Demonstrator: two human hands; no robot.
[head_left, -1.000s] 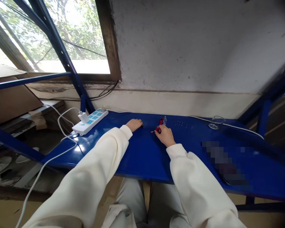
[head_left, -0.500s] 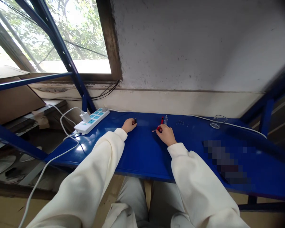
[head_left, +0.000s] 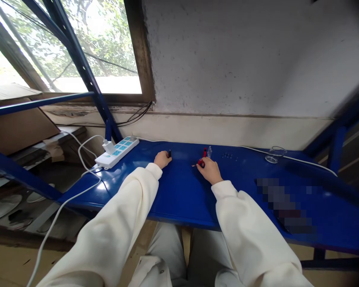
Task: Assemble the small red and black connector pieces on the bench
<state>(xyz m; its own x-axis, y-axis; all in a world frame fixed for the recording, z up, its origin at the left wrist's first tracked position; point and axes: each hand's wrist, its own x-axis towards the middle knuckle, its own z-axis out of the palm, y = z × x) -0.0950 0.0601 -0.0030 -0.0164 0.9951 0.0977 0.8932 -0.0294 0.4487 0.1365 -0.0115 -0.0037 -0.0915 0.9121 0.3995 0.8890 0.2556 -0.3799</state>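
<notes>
Both arms in cream sleeves reach across a blue metal shelf. My left hand is closed around a small dark object that stands upright at its fingertips. My right hand rests on the shelf with its fingers curled on a small red tool. A clear plastic piece lies just beyond that tool. A row of several tiny dark parts sits to the right of it.
A white power strip with a plugged-in charger and white cable lies at the shelf's left end. A clear glass dish stands at the back right, with a thin white cable along the wall. Blue frame struts cross the window at left.
My left hand has drawn back to the left and now holds the small dark object upright. My right hand has stayed on the red tool.
</notes>
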